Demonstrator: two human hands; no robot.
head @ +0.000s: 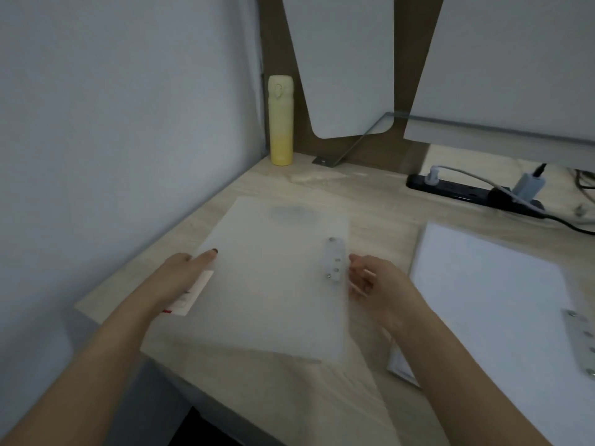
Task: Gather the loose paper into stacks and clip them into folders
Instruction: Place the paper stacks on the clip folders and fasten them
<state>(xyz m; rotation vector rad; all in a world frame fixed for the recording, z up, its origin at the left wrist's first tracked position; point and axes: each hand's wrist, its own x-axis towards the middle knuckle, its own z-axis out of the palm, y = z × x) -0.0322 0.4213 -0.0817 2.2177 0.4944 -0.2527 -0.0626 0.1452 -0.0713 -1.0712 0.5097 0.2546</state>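
A translucent folder (273, 278) lies on the counter (380, 207) between both hands: left hand (180, 278) flat on its edge, right hand (376, 284) loosely curled beside its clip (335, 259), holding nothing.

- Pale wood-grain desk (380, 201), matt.
- Frosted, translucent plastic folder (273, 284), smooth and dull.
- Whitish plastic clip (335, 259) on it, with small shiny metal rivets.
- Second folder (489, 300) holding white paper, smooth; metal-studded clip (579, 342) at its edge.
- Yellow bottle (281, 120), smooth, satin finish.
- Black plastic power strip (463, 191), slightly glossy.
- Clear glass shelf (483, 123).
- Painted wall (112, 123), matt.
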